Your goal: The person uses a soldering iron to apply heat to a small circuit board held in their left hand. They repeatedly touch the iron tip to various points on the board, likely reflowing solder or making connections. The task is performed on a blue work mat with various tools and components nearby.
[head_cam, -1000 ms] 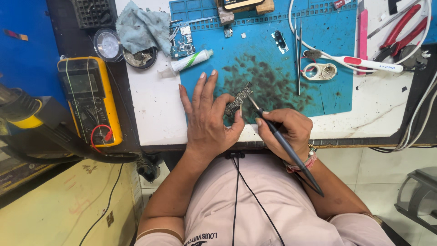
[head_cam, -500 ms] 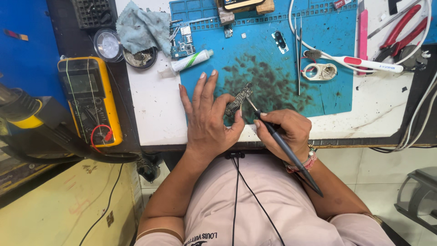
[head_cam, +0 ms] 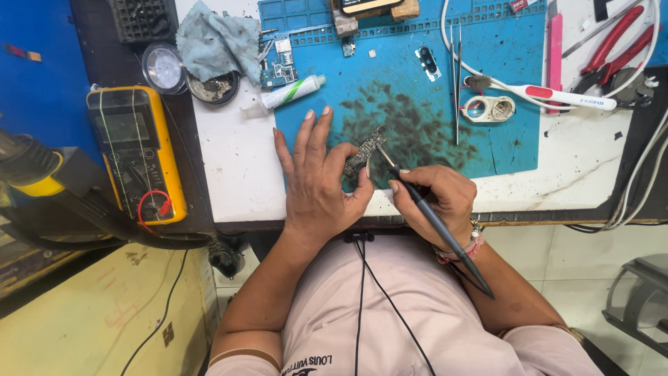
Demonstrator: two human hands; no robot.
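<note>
My left hand point(head_cam: 316, 184) lies flat on the stained blue work mat point(head_cam: 501, 139), thumb and forefinger pinching a small narrow circuit board point(head_cam: 364, 150). My right hand point(head_cam: 440, 198) grips a dark pen-shaped soldering iron point(head_cam: 431, 216) like a pencil. Its metal tip touches the near end of the board. The iron's handle runs back over my wrist toward my body.
A yellow multimeter point(head_cam: 136, 150) sits at the left off the white bench. A grey cloth point(head_cam: 216, 42), a round tin point(head_cam: 212, 87), a white tube point(head_cam: 292, 92), another circuit board point(head_cam: 280, 63), tweezers point(head_cam: 456, 76), a toothbrush point(head_cam: 550, 94) and red pliers point(head_cam: 616, 45) lie farther back.
</note>
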